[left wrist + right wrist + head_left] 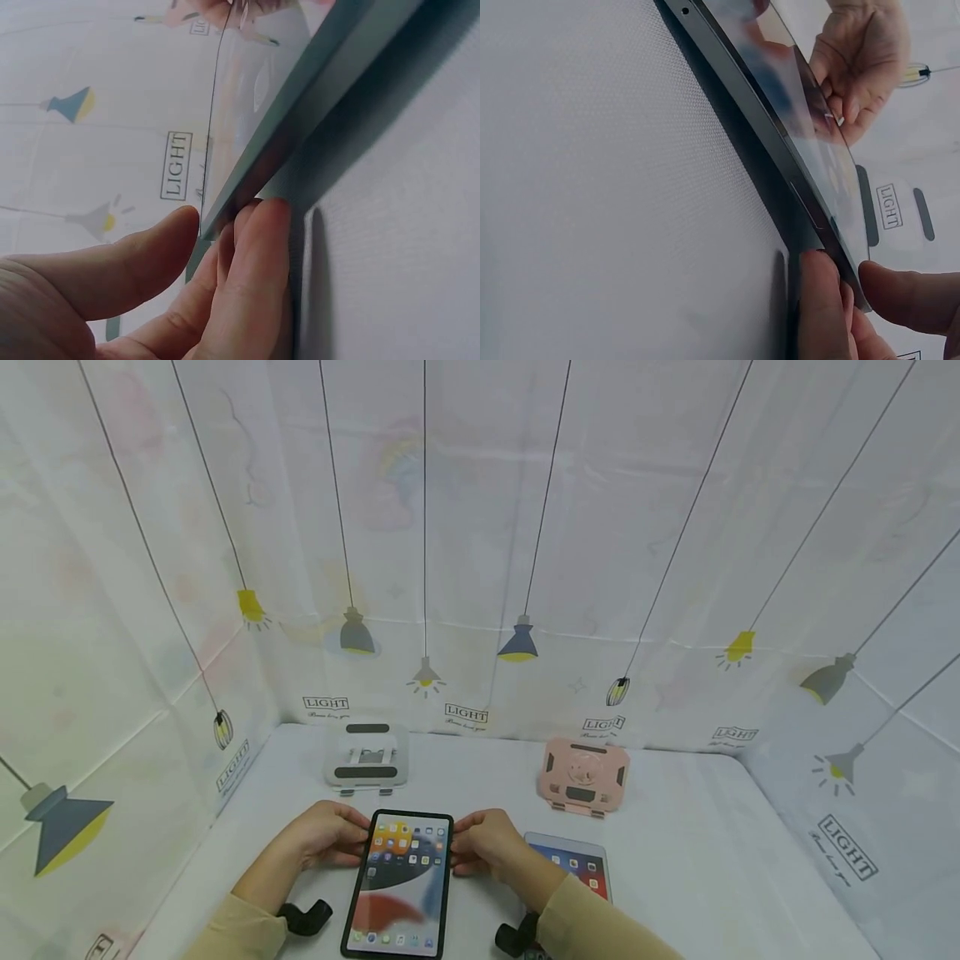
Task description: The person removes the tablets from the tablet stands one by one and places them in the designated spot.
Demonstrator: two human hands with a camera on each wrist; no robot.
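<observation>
Pinching, left fingers: in the left wrist view the thumb [142, 259] lies on the glass side and the fingers [251, 285] pressed together under the back of the tablet [300, 127], at its edge.
Pinching, right fingers: in the right wrist view the thumb [915, 296] sits on the screen side and a finger [821, 307] under the tablet's [795, 150] edge, low right of the frame.
Left hand [330, 837]: grips the tablet's left edge near its top corner, lower centre of the head view.
Right hand [483, 843]: grips the right edge, opposite the left hand.
Tablet [401, 885]: dark-framed, screen lit with app icons, lower centre of the frame; its far end is lifted off the table [712, 860] between the two hands.
Second tablet [577, 864]: lies flat, screen lit, just right of the right forearm, partly hidden by the sleeve.
Grey stand [367, 758]: upper left of the table, beyond the left hand.
Pink stand [584, 776]: right of centre, beyond the second tablet.
Backdrop [480, 543]: white cloth with hanging lamp prints and "LIGHT" labels.
</observation>
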